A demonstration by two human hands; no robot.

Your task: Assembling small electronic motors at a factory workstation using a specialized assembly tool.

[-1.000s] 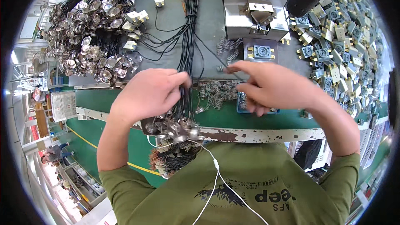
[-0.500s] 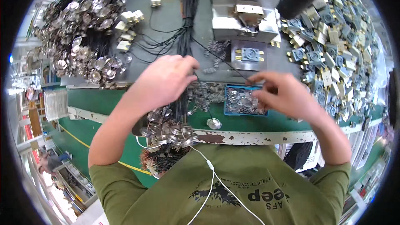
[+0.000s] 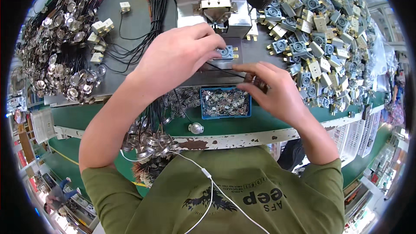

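We see the right hand pinched narrow on a black wire that slants toward the left hand. The left covers one end of a grey block, beyond the right grip; whether it holds anything, we cannot tell. A blue tray sits nearer, left of that grip.

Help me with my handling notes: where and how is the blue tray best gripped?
Probably grip the blue tray by its left and right walls, coming from the near side, where its rim is unobstructed. It sits flat, open-topped and filled with loose metal pieces, so a level two-sided hold should spill least. Springs lie close by the left wall.
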